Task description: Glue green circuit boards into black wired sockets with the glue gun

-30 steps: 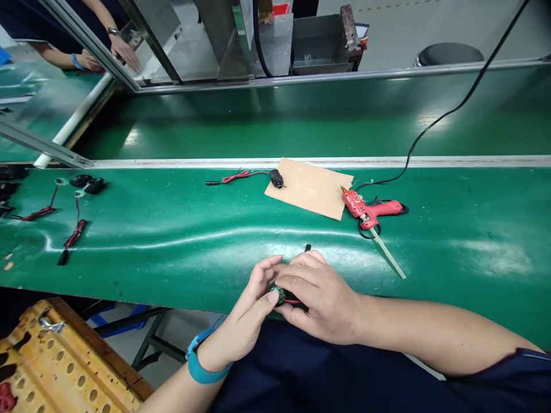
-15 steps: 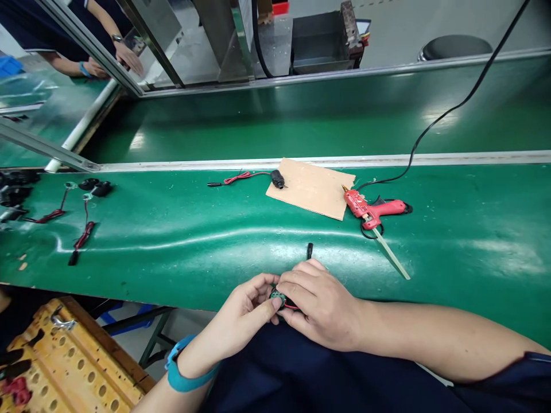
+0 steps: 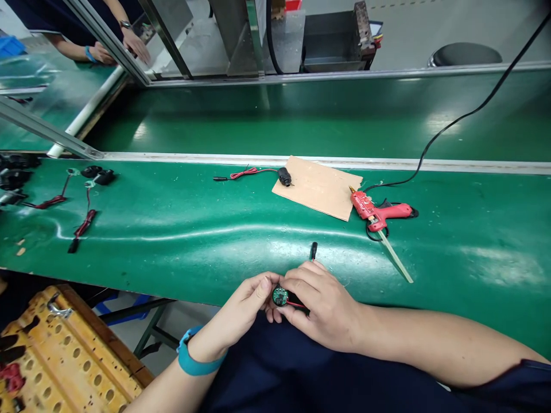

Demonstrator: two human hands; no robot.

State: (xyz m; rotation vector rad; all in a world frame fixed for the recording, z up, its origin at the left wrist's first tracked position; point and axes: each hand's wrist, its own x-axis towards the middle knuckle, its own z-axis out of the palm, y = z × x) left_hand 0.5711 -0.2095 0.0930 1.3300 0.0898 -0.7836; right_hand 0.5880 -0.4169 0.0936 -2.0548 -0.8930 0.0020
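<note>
Near the bench's front edge, a small round green circuit board with red and black wires sits between my hands. The fingers of my left hand close on its left side, with the thumb raised off its face. My right hand is closed around the dark part beside the board, which my fingers mostly hide. A black cable plug pokes out beyond my right knuckles and rests on the green bench. Farther back, another black part with a red-black lead lies at the left edge of a cardboard piece.
A red glue gun with a glue stick lies right of the cardboard, its black cord running up right. Several black parts and wired boards lie at left. A yellow perforated rack stands lower left. Another person's hands show behind the frame.
My left thumb has lifted off the circuit board, so more of its green face shows. The view has shifted slightly; the other items on the bench keep their places.
</note>
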